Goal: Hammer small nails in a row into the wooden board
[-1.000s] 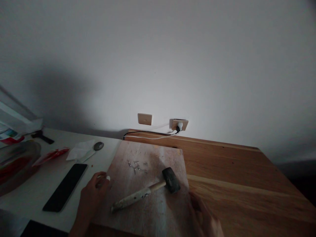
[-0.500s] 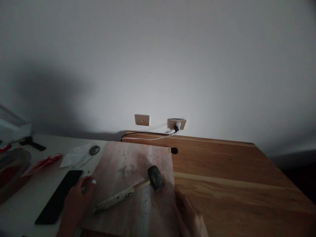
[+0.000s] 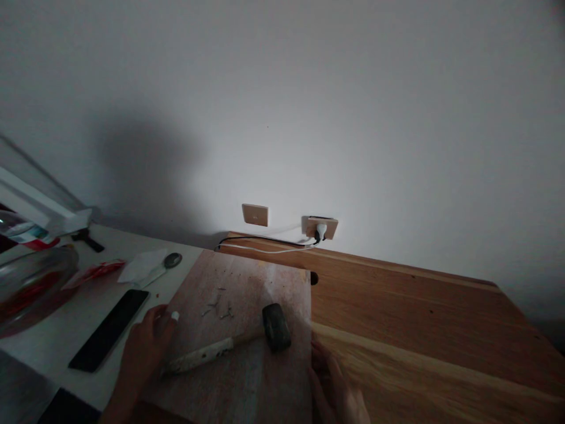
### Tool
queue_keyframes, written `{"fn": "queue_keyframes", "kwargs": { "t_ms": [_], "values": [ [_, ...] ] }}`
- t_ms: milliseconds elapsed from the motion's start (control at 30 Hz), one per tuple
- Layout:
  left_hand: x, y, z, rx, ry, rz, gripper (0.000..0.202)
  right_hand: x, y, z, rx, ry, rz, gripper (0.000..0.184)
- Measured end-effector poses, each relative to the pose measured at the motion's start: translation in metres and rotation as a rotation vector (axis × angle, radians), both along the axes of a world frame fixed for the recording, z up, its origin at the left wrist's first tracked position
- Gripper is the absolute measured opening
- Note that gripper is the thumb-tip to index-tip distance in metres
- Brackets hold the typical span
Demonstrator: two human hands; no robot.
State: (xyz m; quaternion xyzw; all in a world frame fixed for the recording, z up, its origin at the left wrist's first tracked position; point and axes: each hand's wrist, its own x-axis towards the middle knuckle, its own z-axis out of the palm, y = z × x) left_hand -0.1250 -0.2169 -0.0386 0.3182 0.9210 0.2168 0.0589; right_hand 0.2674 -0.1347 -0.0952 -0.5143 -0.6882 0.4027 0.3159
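While the left hand (image 3: 143,347) and right hand (image 3: 339,386) each grip one side of a single board (image 3: 276,386), one mallet (image 3: 225,345) lies across it, several pins (image 3: 228,312) beyond, too blurred to count; one phone (image 3: 110,331) left, two wall plates (image 3: 255,215) behind

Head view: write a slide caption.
Left hand and right hand flank a board bearing a mallet and small metal pieces.

A pale wall (image 3: 375,118) is dimly lit, a blurred shadow (image 3: 145,150) cast on its left. A beige plate (image 3: 255,215) and a socket (image 3: 332,228) are mounted low on it. Below, a wooden table (image 3: 419,318) is flanked by a white tabletop (image 3: 73,324).
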Motion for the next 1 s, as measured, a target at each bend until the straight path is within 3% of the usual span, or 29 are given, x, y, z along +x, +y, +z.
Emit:
{"fn": "queue_keyframes", "kwargs": {
  "t_ms": [133, 267, 400, 500, 667, 767, 867, 933, 1000],
  "values": [
    [0.045, 0.009, 0.001, -0.06, 0.015, -0.024, 0.055, 0.046, 0.017, 0.003, 0.084, -0.073, -0.047, 0.047],
    [0.098, 0.016, 0.0, -0.075, 0.046, -0.142, 0.051, 0.105, 0.027, 0.017, 0.052, -0.183, -0.142, 0.045],
    [0.142, 0.019, -0.001, -0.066, -0.097, -0.203, 0.047, 0.154, 0.031, 0.027, 0.036, -0.308, -0.284, 0.038],
    [0.158, 0.021, 0.001, -0.056, -0.187, -0.255, 0.043, 0.174, 0.032, 0.031, 0.05, -0.396, -0.359, 0.036],
    [0.15, 0.033, 0.006, -0.156, -0.192, -0.308, 0.041, 0.178, 0.026, 0.029, 0.049, -0.436, -0.438, 0.043],
    [0.137, 0.047, 0.0, -0.17, -0.127, -0.39, 0.039, 0.174, 0.016, 0.029, 0.108, -0.417, -0.496, 0.052],
    [0.134, 0.069, -0.009, -0.012, 0.012, -0.515, 0.032, 0.159, -0.002, 0.029, 0.216, -0.399, -0.58, 0.057],
    [0.143, 0.086, -0.011, 0.132, 0.032, -0.686, 0.028, 0.138, -0.018, 0.029, 0.204, -0.366, -0.604, 0.056],
    [0.159, 0.102, -0.007, 0.226, -0.005, -0.87, 0.027, 0.111, -0.03, 0.029, 0.119, -0.288, -0.486, 0.059]
  ]
}}
